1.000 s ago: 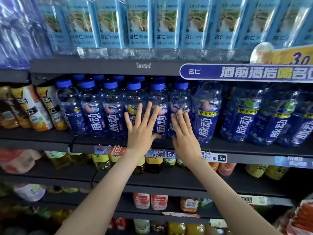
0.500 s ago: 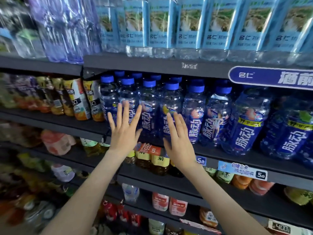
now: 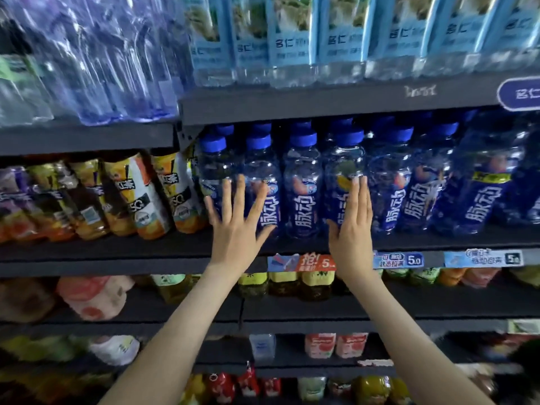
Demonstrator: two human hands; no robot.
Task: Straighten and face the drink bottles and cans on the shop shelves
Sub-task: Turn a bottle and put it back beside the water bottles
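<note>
shelf (image 3: 87,249) (dark, tiered) | blue bottles (image 3: 301,185) | left hand (image 3: 236,229), right hand (image 3: 350,232) flat

L arm (image 3: 181,331) & R arm (image 3: 406,331) were stretched fwd & up. L hand (image 3: 236,229) was flat, fingers spread wide. R hand (image 3: 352,232) was flat too, fingers straight & together.

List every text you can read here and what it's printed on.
"脉动": blue bottles, middle shelf.
"名仁": pale-blue water bottles, top shelf.
"名仁": blue shelf sign.
"5.0": price tag.
"抢!": red promo tag.
Too blurred: orange bottles, shelf-edge logo.
</note>
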